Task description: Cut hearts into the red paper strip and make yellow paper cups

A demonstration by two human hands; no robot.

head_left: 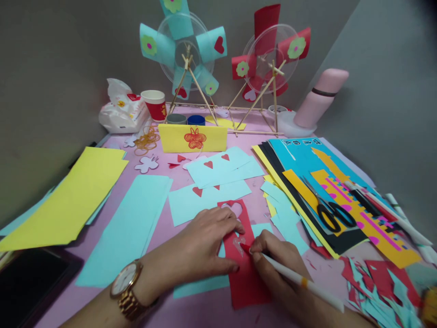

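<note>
Fingers of my right hand are pinched close around the pen, near its front end. That end looks red and sits at a pale heart mark on the red card (contact not confirmed; mark shiny, perhaps glue). Fingers of my left hand are partly spread, thumb apart, laid over the card's left edge and gripping no tool.

Position: red card lies directly before me, over some blue paper. A lilac heart shows at its far end, partly behind my fingers; whether it is stuck down, I cannot tell.

Done, by my reading: the blue wheel and the red wheel stand on stick frames, with flowers and hearts on their blades. Two blue cards bear red hearts. A yellow card carries a drawn red butterfly.

Left, as I judge it: the red card is only part decorated, its near half plain. Blue strips and yellow sheets to my left show no decoration. Scissors lie to my right, untouched.
</note>
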